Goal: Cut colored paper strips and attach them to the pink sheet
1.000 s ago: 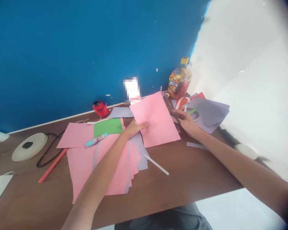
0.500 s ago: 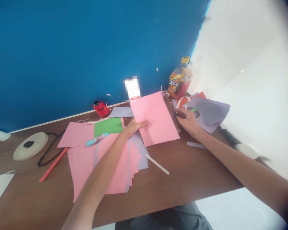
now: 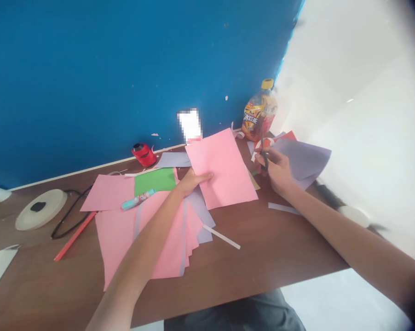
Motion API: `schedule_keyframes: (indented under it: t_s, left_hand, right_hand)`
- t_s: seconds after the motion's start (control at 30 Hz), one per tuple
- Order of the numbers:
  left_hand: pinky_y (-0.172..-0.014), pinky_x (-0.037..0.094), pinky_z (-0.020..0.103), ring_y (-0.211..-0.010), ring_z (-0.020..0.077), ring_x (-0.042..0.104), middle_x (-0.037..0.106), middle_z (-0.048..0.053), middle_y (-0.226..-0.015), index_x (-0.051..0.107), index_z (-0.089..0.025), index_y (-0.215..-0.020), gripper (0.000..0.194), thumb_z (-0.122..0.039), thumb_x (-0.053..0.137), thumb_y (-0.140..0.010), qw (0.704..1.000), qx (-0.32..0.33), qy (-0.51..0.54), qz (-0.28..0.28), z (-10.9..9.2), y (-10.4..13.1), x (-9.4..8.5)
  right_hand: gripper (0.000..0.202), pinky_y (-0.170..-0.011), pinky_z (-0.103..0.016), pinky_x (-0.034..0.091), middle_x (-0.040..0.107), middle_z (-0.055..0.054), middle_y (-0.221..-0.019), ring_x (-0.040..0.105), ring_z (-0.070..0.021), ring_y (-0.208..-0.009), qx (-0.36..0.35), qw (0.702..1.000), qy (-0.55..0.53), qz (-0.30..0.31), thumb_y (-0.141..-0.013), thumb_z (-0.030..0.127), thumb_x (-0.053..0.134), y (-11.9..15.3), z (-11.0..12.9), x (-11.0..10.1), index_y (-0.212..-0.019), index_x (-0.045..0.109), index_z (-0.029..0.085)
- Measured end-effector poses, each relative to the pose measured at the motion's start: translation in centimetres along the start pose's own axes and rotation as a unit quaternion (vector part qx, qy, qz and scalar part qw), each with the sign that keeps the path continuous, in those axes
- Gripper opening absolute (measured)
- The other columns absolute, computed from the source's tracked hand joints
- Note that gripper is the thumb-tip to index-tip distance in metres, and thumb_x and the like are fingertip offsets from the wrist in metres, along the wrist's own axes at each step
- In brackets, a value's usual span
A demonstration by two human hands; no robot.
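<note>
My left hand [image 3: 193,181] grips a pink sheet of paper [image 3: 224,165] by its left edge, thumb on top, holding it tilted above the table. To the right of the sheet, my right hand [image 3: 274,168] is closed around dark scissors [image 3: 263,154], whose blades point up toward the drink bottle. A gap lies between the scissors and the sheet. Below my left forearm is a fanned stack of pink paper [image 3: 166,257] with grey-violet strips. On it lie a green piece of paper [image 3: 155,179] and a light-blue glue stick or marker [image 3: 138,199].
The bottle [image 3: 257,112] and grey-violet paper [image 3: 307,158] stand and lie at the back right. White strips, one of them a paper strip [image 3: 223,236], lie on the brown table [image 3: 249,271]. Leftward are a red spool [image 3: 144,155], a red stick [image 3: 74,237] and a round white disc [image 3: 42,210].
My right hand has lifted the scissors and turned them so the blades point upward. My left hand and the pink sheet stay nearly in place; the view has shifted slightly.
</note>
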State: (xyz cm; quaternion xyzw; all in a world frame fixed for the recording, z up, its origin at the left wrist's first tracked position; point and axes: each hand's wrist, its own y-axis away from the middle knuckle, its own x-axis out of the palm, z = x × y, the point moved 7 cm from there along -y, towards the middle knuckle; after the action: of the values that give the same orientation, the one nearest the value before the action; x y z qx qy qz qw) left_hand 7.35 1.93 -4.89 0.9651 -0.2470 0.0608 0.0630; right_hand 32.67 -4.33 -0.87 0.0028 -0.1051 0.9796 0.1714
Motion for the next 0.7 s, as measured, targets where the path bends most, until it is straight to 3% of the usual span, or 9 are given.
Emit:
schedule_keyframes:
  t_s: [0.13, 0.37, 0.7]
  left_hand:
    - [-0.104, 0.042, 0.046, -0.113, 0.0274, 0.062, 0.068, 0.011, -0.119, 0.065, -0.019, -0.118, 0.060, -0.027, 0.085, -0.061, 0.999, 0.011, 0.039, -0.012, -0.1, -0.1, -0.1]
    - [-0.105, 0.042, 0.048, -0.117, 0.0293, 0.060, 0.067, 0.011, -0.124, 0.065, -0.020, -0.120, 0.063, -0.026, 0.085, -0.060, 0.998, 0.007, 0.060, -0.019, -0.2, -0.1, -0.2]
    - [-0.102, 0.043, 0.048, -0.115, 0.0306, 0.060, 0.066, 0.014, -0.124, 0.065, -0.017, -0.118, 0.065, -0.033, 0.085, -0.059, 1.000, -0.004, -0.009, 0.018, -0.1, 0.1, 0.4]
  right_hand:
    - [0.026, -0.037, -0.024, 0.028, 0.053, 0.004, -0.057, 0.044, -0.0096, -0.043, 0.004, 0.999, -0.003, 0.048, -0.072, 0.042, 0.074, 0.3, 0.0, 0.7, -0.088, 0.065, 0.024]
    - [0.024, -0.037, -0.025, 0.025, 0.051, 0.005, -0.050, 0.036, -0.0081, -0.037, 0.101, 0.974, -0.045, 0.199, -0.071, 0.043, 0.075, 1.5, -1.4, 2.6, -0.084, 0.066, 0.024]
    - [0.029, -0.040, -0.025, 0.029, 0.050, 0.005, -0.053, 0.042, -0.0104, -0.042, 0.086, 0.977, -0.011, 0.195, -0.073, 0.047, 0.072, 1.4, -1.4, 2.7, -0.091, 0.065, 0.025]
